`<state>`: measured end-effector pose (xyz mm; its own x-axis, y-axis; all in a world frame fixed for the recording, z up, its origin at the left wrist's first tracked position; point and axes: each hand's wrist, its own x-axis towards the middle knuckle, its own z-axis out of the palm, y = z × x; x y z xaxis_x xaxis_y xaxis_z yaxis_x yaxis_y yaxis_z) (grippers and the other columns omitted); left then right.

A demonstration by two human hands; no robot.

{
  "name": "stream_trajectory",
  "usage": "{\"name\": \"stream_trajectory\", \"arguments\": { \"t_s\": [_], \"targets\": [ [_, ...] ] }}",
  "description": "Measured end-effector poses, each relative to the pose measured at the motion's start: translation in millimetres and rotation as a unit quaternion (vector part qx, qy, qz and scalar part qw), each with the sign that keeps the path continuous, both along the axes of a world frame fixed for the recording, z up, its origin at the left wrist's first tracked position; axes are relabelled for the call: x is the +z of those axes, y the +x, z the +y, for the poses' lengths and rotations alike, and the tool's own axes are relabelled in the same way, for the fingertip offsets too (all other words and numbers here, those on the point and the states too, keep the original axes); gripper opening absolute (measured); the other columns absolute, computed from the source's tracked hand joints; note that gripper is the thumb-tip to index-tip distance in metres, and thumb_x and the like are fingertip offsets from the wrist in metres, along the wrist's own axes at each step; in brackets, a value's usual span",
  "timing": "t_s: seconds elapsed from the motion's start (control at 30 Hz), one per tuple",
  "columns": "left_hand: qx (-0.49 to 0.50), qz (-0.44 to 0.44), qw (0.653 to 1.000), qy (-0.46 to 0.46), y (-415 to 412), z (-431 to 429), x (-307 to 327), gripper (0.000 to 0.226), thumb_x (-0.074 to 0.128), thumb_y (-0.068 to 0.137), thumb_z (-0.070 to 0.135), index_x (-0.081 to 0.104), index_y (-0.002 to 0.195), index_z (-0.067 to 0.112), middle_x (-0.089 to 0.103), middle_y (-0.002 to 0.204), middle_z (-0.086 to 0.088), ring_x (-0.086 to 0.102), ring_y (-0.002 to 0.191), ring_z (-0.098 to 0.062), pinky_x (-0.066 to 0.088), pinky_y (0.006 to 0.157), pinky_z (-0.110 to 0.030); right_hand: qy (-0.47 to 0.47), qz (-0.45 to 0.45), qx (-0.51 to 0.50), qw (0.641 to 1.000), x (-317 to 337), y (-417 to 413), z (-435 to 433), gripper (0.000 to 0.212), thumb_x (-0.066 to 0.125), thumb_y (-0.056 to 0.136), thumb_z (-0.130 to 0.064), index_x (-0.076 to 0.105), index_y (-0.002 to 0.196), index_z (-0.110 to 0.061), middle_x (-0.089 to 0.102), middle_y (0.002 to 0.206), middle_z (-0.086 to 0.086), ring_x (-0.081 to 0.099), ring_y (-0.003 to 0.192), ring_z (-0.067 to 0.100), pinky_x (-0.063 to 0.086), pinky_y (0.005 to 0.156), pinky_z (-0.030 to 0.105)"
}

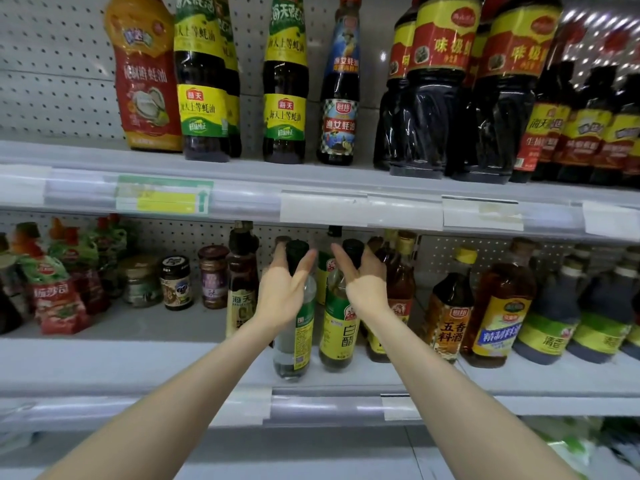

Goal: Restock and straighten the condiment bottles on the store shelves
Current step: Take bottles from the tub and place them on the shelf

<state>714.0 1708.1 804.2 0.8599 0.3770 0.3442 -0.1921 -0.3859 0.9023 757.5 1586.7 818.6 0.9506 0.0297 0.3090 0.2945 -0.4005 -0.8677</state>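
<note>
Two clear vinegar bottles with black caps stand side by side at the front of the middle shelf (554,379). My left hand (285,289) grips the neck of the left bottle (294,344), thumb up beside its cap. My right hand (363,285) wraps round the neck of the right bottle (337,336), which has a yellow-green label. Both bottles are upright and touch the shelf. My fingers behind the necks are hidden.
Amber cooking-wine bottles (450,320) and dark bottles (550,320) stand to the right. A tall brown bottle (242,278), small jars (176,282) and red pouches (55,292) sit to the left. The upper shelf (242,168) carries oyster sauce (284,81) and soy sauce bottles (429,88).
</note>
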Motion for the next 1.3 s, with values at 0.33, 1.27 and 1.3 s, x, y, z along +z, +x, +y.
{"name": "stream_trajectory", "arguments": {
  "t_s": [0.33,1.27,1.3],
  "targets": [
    [0.006,0.004,0.999,-0.036,16,6,-13,0.061,0.052,0.091,0.049,0.041,0.135,0.008,0.064,0.120,-0.013,0.058,0.115,-0.027,0.042,0.087,-0.029,-0.007,0.000,-0.017,1.000,-14,19,5,0.067,0.056,0.090,-0.052,0.051,0.132,-0.002,0.059,0.130,0.016,0.056,0.119,0.029,0.046,0.097,0.033],
    [0.041,-0.058,0.997,0.026,-5,5,-43,0.062,0.065,0.089,0.033,0.035,0.139,0.010,0.047,0.134,-0.006,0.046,0.123,-0.016,0.039,0.098,-0.027,0.057,0.035,0.068,0.995,-56,-3,-18,0.061,0.047,0.100,-0.037,0.021,0.153,-0.021,0.054,0.136,0.014,0.053,0.121,0.024,0.040,0.094,0.029],
    [0.043,-0.055,0.997,0.034,-10,4,-46,0.063,0.065,0.089,0.033,0.035,0.139,0.010,0.045,0.136,-0.007,0.044,0.124,-0.016,0.037,0.099,-0.027,0.063,0.042,0.071,0.995,-60,-6,-20,0.061,0.047,0.100,-0.036,0.020,0.153,-0.021,0.054,0.136,0.015,0.054,0.120,0.022,0.041,0.096,0.031]
  ]
}}
